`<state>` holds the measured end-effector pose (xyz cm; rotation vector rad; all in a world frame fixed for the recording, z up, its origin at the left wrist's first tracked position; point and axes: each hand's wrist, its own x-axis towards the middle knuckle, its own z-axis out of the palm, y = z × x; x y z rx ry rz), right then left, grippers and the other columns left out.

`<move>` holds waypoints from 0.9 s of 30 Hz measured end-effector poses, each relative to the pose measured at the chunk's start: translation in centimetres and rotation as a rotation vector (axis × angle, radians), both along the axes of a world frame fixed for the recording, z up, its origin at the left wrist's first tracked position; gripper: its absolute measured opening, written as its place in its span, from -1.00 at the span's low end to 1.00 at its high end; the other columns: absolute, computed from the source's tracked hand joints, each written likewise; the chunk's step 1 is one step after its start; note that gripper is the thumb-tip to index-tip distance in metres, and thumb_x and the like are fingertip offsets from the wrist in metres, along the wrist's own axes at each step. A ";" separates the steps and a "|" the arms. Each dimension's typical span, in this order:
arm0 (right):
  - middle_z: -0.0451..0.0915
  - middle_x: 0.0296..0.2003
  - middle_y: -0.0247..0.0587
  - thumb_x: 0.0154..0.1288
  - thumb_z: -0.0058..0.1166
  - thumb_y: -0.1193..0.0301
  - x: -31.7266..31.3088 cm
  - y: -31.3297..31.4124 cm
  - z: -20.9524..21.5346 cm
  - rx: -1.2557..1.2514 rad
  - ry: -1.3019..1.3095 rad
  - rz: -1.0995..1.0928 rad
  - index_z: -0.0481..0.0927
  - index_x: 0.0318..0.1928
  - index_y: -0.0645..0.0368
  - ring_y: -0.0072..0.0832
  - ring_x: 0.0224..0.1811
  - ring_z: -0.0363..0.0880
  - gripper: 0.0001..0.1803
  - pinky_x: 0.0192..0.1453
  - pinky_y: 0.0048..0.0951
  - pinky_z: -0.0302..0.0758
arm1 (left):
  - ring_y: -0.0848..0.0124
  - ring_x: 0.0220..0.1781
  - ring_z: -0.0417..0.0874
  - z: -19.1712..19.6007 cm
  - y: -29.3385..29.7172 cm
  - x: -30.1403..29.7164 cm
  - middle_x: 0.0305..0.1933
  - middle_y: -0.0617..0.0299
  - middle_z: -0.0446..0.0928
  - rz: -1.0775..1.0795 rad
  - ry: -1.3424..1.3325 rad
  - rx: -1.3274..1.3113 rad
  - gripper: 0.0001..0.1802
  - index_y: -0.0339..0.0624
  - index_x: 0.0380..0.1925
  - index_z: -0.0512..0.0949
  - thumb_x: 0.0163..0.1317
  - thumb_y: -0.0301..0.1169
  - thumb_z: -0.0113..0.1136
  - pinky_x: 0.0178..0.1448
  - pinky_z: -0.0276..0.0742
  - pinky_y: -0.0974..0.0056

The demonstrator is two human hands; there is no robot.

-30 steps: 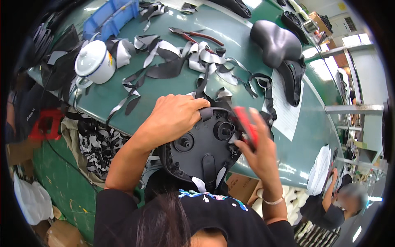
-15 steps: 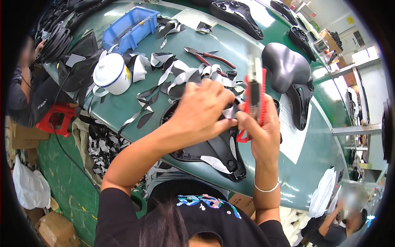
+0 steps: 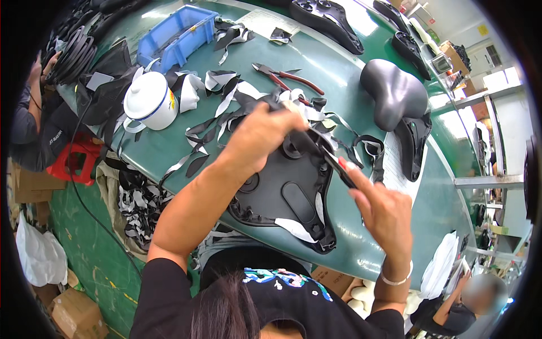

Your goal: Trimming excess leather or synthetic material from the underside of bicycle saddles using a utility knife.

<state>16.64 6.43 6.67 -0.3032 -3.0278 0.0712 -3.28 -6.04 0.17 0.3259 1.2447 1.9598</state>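
A black bicycle saddle [image 3: 264, 193] lies underside up on the table in front of me, its narrow end toward me on the right. My left hand [image 3: 264, 133] is closed at the saddle's far edge, somewhat blurred, on a strip of black cover fabric [image 3: 305, 141]. In my right hand [image 3: 385, 210] is a red-and-black hand tool [image 3: 345, 174] with a narrow silver tip. That tip points at the saddle's far right rim; I cannot tell whether it touches. Pale patches of fabric backing [image 3: 296, 229] show along the near rim.
Black-and-white fabric offcuts [image 3: 223, 107] lie beyond my left hand. Behind them are red-handled pliers [image 3: 288, 78], a white lidded mug [image 3: 151, 101] and a blue bin [image 3: 179, 39]. Another saddle [image 3: 395, 93] stands at the right, near a paper sheet [image 3: 398, 181]. Other people sit at both sides.
My right hand has moved right and lower, tipping the tool from upright toward the saddle rim. My left hand has shifted left, uncovering more of the saddle. A strip now curls at its right.
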 end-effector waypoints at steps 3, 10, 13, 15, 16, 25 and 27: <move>0.30 -0.74 -0.35 0.15 0.23 0.30 2.6 -1.7 -1.9 -0.012 0.084 -0.089 0.48 0.21 -0.12 -0.42 -0.78 0.31 -0.44 -0.66 -0.35 0.17 | 0.40 -0.23 0.40 -0.5 -0.4 -3.1 -0.30 0.18 0.43 0.190 -0.195 0.445 -0.90 -0.33 -0.50 0.48 0.14 -0.53 0.05 -0.06 0.31 0.30; 0.64 -0.43 -0.16 0.28 0.10 0.45 6.7 -5.9 -4.5 -0.603 0.280 -0.342 0.43 0.21 0.12 -0.52 -0.64 0.52 -0.53 -0.53 -0.49 0.42 | 0.32 -0.19 0.47 -0.6 -3.2 -5.6 -0.32 0.16 0.49 0.330 0.199 0.461 -0.71 -0.36 -0.21 0.48 0.24 -0.32 0.16 -0.02 0.38 0.28; 0.59 -0.14 -0.08 0.36 -0.02 0.46 7.7 -4.2 -5.4 -0.874 0.641 -0.472 0.29 0.28 0.24 -0.63 -0.52 0.51 -0.50 -0.47 -0.61 0.47 | 0.20 -0.11 0.54 0.5 -2.5 -0.1 -0.21 0.10 0.52 0.229 1.277 -0.550 -0.55 -0.25 -0.15 0.50 0.04 -0.21 0.36 -0.03 0.44 0.20; 0.61 -0.22 -0.08 0.35 -0.04 0.49 8.8 -4.5 -5.9 -0.872 0.712 -0.471 0.28 0.28 0.26 -0.65 -0.53 0.50 -0.51 -0.47 -0.61 0.46 | 0.16 -0.10 0.51 2.5 -3.9 2.0 -0.17 0.15 0.47 -0.192 1.604 -0.200 -0.57 -0.15 -0.25 0.51 -0.13 -0.29 0.44 -0.03 0.43 0.17; 0.62 -0.26 -0.09 0.34 -0.04 0.49 9.2 -4.7 -6.0 -0.880 0.634 -0.439 0.27 0.28 0.25 -0.65 -0.51 0.51 -0.50 -0.46 -0.62 0.46 | 0.16 -0.11 0.51 2.8 -4.7 3.4 -0.21 0.17 0.47 -0.485 1.579 -0.126 -0.61 -0.13 -0.28 0.53 -0.13 -0.28 0.42 -0.06 0.42 0.17; 0.54 -0.47 -0.21 -0.08 0.30 0.54 10.5 -5.2 -5.6 -0.456 0.262 0.128 0.64 -0.02 0.02 -0.39 -0.58 0.48 -0.50 -0.54 -0.44 0.37 | 0.30 -0.45 0.58 0.7 -0.8 3.6 -0.48 0.19 0.57 -1.105 1.081 -0.254 -0.85 -0.17 -0.55 0.66 -0.17 -0.37 0.30 -0.35 0.40 0.23; 0.50 -0.50 -0.25 -0.06 0.28 0.54 8.8 -4.9 -5.8 -0.354 0.231 0.172 0.61 0.04 -0.06 -0.40 -0.60 0.45 -0.46 -0.55 -0.42 0.35 | 0.32 -0.45 0.57 0.1 -0.6 3.3 -0.47 0.19 0.58 -1.114 1.027 -0.276 -0.83 -0.20 -0.54 0.66 -0.17 -0.36 0.31 -0.35 0.39 0.25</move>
